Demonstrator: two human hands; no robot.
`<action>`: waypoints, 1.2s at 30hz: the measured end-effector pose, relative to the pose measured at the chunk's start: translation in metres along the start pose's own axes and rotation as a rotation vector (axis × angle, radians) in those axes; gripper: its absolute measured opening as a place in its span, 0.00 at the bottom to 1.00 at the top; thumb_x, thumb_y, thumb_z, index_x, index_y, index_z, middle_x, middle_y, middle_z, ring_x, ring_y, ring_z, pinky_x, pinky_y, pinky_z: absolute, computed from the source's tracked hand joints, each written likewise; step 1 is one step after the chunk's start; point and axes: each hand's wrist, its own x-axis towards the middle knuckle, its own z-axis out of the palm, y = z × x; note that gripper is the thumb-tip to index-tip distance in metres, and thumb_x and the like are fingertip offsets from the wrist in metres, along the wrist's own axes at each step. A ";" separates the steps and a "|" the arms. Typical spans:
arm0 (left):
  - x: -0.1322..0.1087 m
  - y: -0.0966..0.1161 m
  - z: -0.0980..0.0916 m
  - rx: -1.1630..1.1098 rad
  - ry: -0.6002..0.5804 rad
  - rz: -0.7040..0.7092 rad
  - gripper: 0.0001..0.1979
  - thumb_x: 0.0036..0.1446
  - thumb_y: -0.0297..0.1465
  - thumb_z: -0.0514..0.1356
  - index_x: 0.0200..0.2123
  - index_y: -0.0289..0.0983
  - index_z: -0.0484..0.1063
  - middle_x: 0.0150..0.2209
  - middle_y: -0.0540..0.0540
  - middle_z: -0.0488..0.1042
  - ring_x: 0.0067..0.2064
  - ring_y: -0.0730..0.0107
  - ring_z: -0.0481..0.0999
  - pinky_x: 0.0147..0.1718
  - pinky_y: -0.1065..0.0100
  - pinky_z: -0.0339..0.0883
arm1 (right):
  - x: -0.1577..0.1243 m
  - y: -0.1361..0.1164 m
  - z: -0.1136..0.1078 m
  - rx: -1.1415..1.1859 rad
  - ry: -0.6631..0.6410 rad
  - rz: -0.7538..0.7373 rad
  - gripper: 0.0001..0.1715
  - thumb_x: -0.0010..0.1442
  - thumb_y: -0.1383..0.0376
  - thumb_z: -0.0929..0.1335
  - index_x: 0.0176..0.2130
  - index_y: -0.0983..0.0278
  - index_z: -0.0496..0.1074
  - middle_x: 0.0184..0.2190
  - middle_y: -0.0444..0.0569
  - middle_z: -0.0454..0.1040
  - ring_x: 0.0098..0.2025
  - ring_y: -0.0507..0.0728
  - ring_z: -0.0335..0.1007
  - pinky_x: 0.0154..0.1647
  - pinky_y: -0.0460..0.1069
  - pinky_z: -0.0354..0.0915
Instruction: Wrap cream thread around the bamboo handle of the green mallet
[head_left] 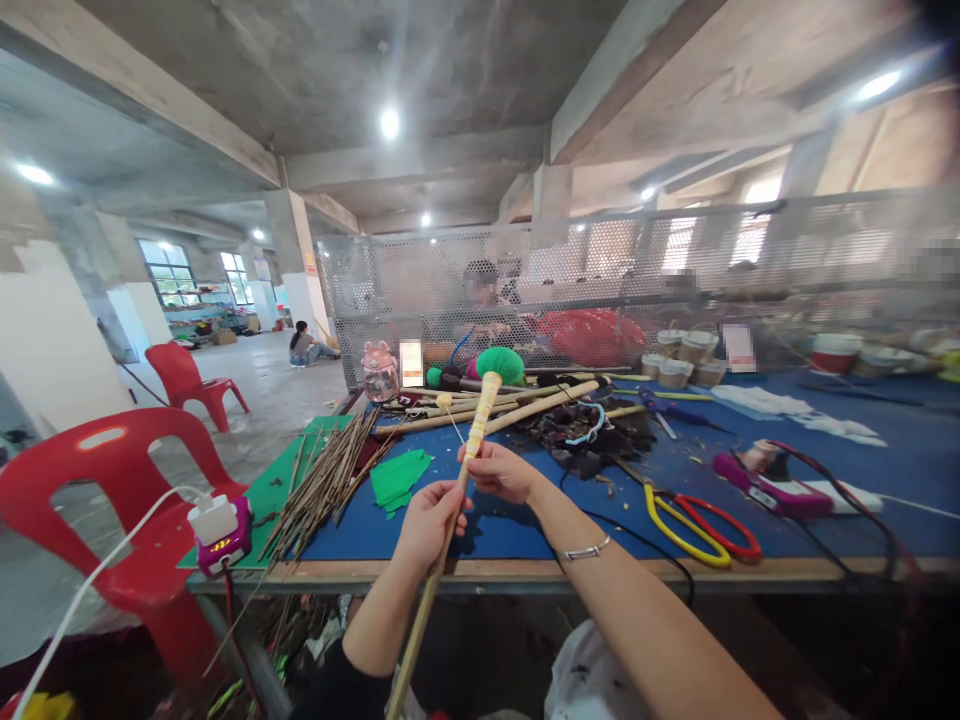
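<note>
A long pale wooden stick (420,630) slants up from the lower middle of the view. Cream-and-yellow wrapping (481,415) covers its upper part. My left hand (431,522) is closed around the bare stick just below the wrapping. Higher up, my right hand (501,473) pinches the wrapped part, its fingertips touching it. Beside the stick's top is a thin rod with a small yellow knob (444,400); whether it touches the stick I cannot tell. Behind the tip shows a round green bundle (501,365). A green cloth piece (400,480) lies left of my hands.
Thin twigs (322,480) are heaped on the left of the blue table (525,540). Scissors with yellow and red handles (701,525) and a purple power strip (787,490) lie right. Thick sticks (547,402) lie behind my hands, before a perforated screen (420,270). Red chairs (112,450) stand left.
</note>
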 end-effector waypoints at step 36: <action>0.008 -0.014 0.008 0.099 0.213 0.241 0.24 0.37 0.37 0.67 0.38 0.34 0.65 0.22 0.55 0.66 0.19 0.83 0.63 0.19 0.77 0.57 | 0.009 0.005 0.001 -0.127 0.222 -0.042 0.20 0.42 0.59 0.73 0.27 0.66 0.61 0.12 0.32 0.51 0.13 0.42 0.36 0.13 0.42 0.33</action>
